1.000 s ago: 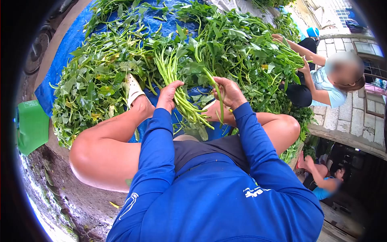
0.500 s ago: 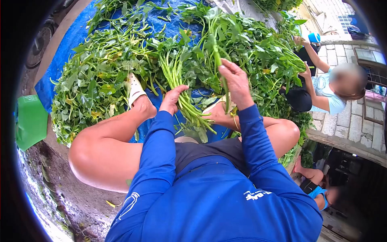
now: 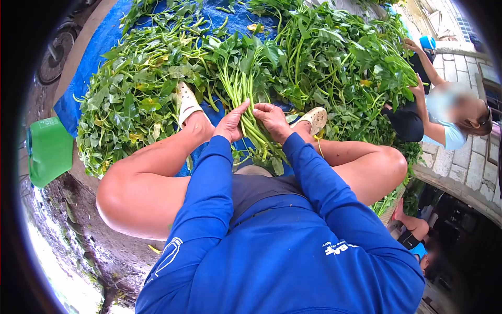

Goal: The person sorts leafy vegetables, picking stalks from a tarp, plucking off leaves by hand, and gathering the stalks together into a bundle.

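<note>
A bunch of water spinach with long pale green stems stands between my legs, its leaves pointing away from me and its cut ends towards my lap. My left hand is closed around the stems from the left side. Against the right side of the same bunch, my right hand pinches with thumb and fingertips at stems beside the left thumb. How many stems the right fingers hold is hidden.
Loose greens lie in a left heap and a right heap on a blue tarp. A green plastic container stands at left. A co-worker handles greens at right; another person sits lower right.
My right hand has come down and left to the bunch, bringing the stem it held upright into it. The left hand still grips the bunch. The view has shifted slightly.
</note>
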`<state>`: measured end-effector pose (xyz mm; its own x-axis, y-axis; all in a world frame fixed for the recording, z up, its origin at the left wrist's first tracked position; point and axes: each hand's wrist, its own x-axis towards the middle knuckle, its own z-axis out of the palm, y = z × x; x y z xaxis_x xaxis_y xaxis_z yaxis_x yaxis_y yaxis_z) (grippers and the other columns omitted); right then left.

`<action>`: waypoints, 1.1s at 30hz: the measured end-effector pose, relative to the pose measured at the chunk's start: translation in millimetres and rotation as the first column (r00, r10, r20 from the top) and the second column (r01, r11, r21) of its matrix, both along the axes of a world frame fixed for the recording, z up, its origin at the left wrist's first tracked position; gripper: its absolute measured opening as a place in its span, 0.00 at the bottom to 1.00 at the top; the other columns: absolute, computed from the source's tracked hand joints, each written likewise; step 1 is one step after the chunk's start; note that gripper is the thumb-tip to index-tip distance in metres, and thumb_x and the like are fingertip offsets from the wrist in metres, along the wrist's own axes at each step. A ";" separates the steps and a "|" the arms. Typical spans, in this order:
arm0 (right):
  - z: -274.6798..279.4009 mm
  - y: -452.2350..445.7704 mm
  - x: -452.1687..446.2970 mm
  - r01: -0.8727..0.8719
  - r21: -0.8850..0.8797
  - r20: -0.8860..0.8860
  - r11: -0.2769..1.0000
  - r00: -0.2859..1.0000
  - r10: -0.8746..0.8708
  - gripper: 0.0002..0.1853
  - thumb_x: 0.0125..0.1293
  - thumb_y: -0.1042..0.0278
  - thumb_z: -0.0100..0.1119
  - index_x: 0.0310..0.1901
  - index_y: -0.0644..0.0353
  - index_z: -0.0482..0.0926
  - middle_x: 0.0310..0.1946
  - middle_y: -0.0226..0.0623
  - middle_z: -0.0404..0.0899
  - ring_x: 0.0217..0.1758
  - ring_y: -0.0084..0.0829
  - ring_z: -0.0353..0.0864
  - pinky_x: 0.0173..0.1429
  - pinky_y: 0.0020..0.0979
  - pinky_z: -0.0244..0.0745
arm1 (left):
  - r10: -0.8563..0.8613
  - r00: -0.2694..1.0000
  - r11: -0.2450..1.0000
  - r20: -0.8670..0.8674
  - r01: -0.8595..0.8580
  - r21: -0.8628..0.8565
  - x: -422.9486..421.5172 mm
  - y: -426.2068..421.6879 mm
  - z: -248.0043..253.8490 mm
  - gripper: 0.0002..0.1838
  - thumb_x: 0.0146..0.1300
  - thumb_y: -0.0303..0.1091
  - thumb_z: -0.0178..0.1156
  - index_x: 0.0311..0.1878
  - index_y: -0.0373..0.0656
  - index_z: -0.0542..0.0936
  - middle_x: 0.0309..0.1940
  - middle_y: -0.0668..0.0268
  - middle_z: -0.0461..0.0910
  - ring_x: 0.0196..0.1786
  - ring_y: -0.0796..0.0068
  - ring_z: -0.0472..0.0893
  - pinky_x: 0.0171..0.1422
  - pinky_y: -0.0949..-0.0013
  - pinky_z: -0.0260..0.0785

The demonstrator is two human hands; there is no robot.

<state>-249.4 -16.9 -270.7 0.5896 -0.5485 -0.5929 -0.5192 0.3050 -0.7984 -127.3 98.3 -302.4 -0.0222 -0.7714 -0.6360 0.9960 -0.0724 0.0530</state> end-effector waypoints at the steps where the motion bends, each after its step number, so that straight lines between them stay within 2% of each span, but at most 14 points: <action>1: -0.8 2.9 2.0 -0.011 -0.016 -0.006 1.000 1.000 0.011 0.17 0.72 0.67 0.70 0.57 0.67 0.85 0.48 0.35 0.89 0.48 0.23 0.85 0.56 0.28 0.80 | 0.036 0.992 0.996 0.123 -0.046 0.073 -3.4 -0.7 -4.1 0.21 0.71 0.48 0.71 0.57 0.43 0.83 0.46 0.63 0.88 0.44 0.67 0.89 0.53 0.57 0.85; 4: 4.8 10.4 7.1 -0.060 -0.034 -0.030 0.998 0.998 0.059 0.17 0.72 0.68 0.67 0.58 0.68 0.85 0.48 0.37 0.89 0.50 0.25 0.84 0.58 0.29 0.80 | 0.118 0.799 0.933 0.590 -0.293 0.211 -17.1 -8.4 -15.1 0.30 0.60 0.49 0.81 0.56 0.37 0.84 0.48 0.62 0.87 0.43 0.69 0.87 0.48 0.62 0.81; 5: 6.7 12.3 10.2 -0.095 -0.059 0.002 0.994 0.995 0.095 0.17 0.72 0.68 0.67 0.58 0.67 0.84 0.49 0.37 0.89 0.50 0.25 0.85 0.58 0.30 0.79 | 0.077 0.761 0.919 0.645 -0.305 0.251 -18.0 -10.7 -18.7 0.27 0.58 0.46 0.81 0.53 0.36 0.86 0.45 0.61 0.88 0.41 0.70 0.87 0.46 0.63 0.80; 7: 6.0 17.3 11.7 -0.155 -0.111 0.060 0.982 0.985 0.162 0.17 0.72 0.68 0.65 0.59 0.67 0.84 0.50 0.38 0.89 0.51 0.26 0.85 0.59 0.30 0.79 | -0.066 0.888 0.962 0.455 -0.065 0.266 -6.0 -8.9 -13.3 0.24 0.59 0.43 0.81 0.49 0.34 0.86 0.40 0.60 0.88 0.37 0.68 0.87 0.44 0.63 0.81; 9: 13.7 17.6 8.9 -0.206 -0.207 -0.017 0.956 0.978 0.207 0.19 0.73 0.67 0.63 0.61 0.67 0.83 0.51 0.38 0.88 0.52 0.27 0.85 0.60 0.31 0.79 | -0.079 0.938 0.963 0.339 -0.017 0.270 7.1 -8.6 -4.8 0.20 0.60 0.40 0.79 0.45 0.33 0.86 0.37 0.58 0.88 0.34 0.65 0.87 0.41 0.63 0.83; 11: 35.3 19.1 8.0 -0.228 -0.409 -0.093 0.884 0.974 0.208 0.20 0.74 0.67 0.63 0.62 0.68 0.82 0.52 0.38 0.88 0.53 0.27 0.84 0.60 0.32 0.79 | -0.054 0.918 0.961 0.394 -0.059 0.270 11.3 -10.3 6.9 0.16 0.62 0.39 0.77 0.44 0.37 0.85 0.35 0.60 0.86 0.32 0.66 0.86 0.37 0.63 0.84; 13: 65.3 16.2 -3.1 -0.089 -0.336 0.094 0.938 0.987 0.128 0.20 0.76 0.66 0.60 0.63 0.68 0.81 0.52 0.38 0.87 0.55 0.26 0.84 0.61 0.30 0.79 | -0.042 0.905 0.966 0.424 -0.072 0.249 16.5 -13.4 10.2 0.14 0.63 0.39 0.76 0.44 0.42 0.84 0.31 0.65 0.84 0.30 0.67 0.85 0.36 0.63 0.84; 15: 102.4 8.4 -18.6 -0.158 -0.163 0.161 0.974 0.970 0.184 0.18 0.78 0.69 0.58 0.63 0.68 0.81 0.52 0.38 0.88 0.56 0.26 0.84 0.63 0.29 0.78 | -0.054 0.903 0.962 0.426 -0.067 0.264 23.7 -21.0 26.9 0.15 0.63 0.41 0.77 0.41 0.43 0.82 0.30 0.65 0.83 0.29 0.68 0.85 0.34 0.62 0.84; 19: 144.9 27.0 -52.3 -0.122 -0.590 0.191 0.798 0.939 0.285 0.14 0.77 0.73 0.58 0.60 0.63 0.85 0.54 0.48 0.89 0.56 0.39 0.90 0.61 0.35 0.82 | 0.062 0.896 0.970 0.439 -0.158 0.186 34.6 -38.3 61.5 0.16 0.60 0.42 0.79 0.39 0.46 0.80 0.29 0.67 0.79 0.29 0.70 0.83 0.34 0.62 0.84; 24: 178.3 53.2 -75.4 0.012 -0.553 0.309 0.833 0.931 0.192 0.16 0.74 0.81 0.59 0.60 0.63 0.85 0.53 0.51 0.89 0.57 0.44 0.90 0.61 0.37 0.83 | 0.081 0.841 0.980 0.536 -0.164 0.109 30.0 -46.7 97.4 0.17 0.61 0.42 0.78 0.40 0.43 0.81 0.27 0.66 0.80 0.24 0.71 0.82 0.30 0.63 0.84; 27: 193.1 64.0 -101.5 -0.128 -0.692 0.231 0.711 0.893 0.385 0.16 0.76 0.82 0.57 0.62 0.67 0.83 0.51 0.45 0.90 0.55 0.35 0.89 0.62 0.33 0.82 | 0.134 0.810 0.975 0.571 -0.212 0.072 37.5 -47.0 113.3 0.17 0.61 0.41 0.78 0.40 0.41 0.81 0.27 0.66 0.80 0.24 0.72 0.83 0.31 0.64 0.84; 28: 202.2 66.5 -108.6 -0.155 -0.598 0.254 0.786 0.894 0.370 0.16 0.75 0.81 0.58 0.62 0.65 0.83 0.51 0.50 0.89 0.54 0.39 0.91 0.59 0.34 0.83 | 0.115 0.793 0.977 0.598 -0.200 0.078 42.9 -44.5 121.2 0.16 0.61 0.40 0.78 0.39 0.41 0.81 0.27 0.67 0.80 0.24 0.72 0.83 0.31 0.65 0.85; 30: 210.3 70.1 -120.3 -0.022 -0.286 0.311 0.958 0.944 0.115 0.15 0.78 0.76 0.57 0.62 0.65 0.83 0.47 0.40 0.90 0.50 0.28 0.88 0.58 0.30 0.81 | 0.071 0.789 0.986 0.610 -0.148 0.078 54.6 -36.0 130.3 0.16 0.62 0.41 0.78 0.37 0.42 0.82 0.26 0.68 0.80 0.25 0.73 0.83 0.31 0.65 0.84; 33: 237.4 41.2 -114.2 0.196 -0.037 0.375 0.980 0.911 -0.169 0.15 0.77 0.72 0.61 0.61 0.68 0.82 0.42 0.33 0.87 0.44 0.19 0.83 0.52 0.24 0.79 | 0.024 0.782 0.992 0.623 -0.094 0.080 59.9 -27.0 147.4 0.14 0.63 0.42 0.76 0.36 0.44 0.82 0.27 0.69 0.81 0.26 0.74 0.83 0.34 0.64 0.85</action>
<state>-363.6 24.3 -33.3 0.6440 -0.7004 -0.3077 -0.1246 0.3009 -0.9455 -67.4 71.2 -155.0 0.4471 -0.6890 -0.5704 0.7529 -0.0543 0.6559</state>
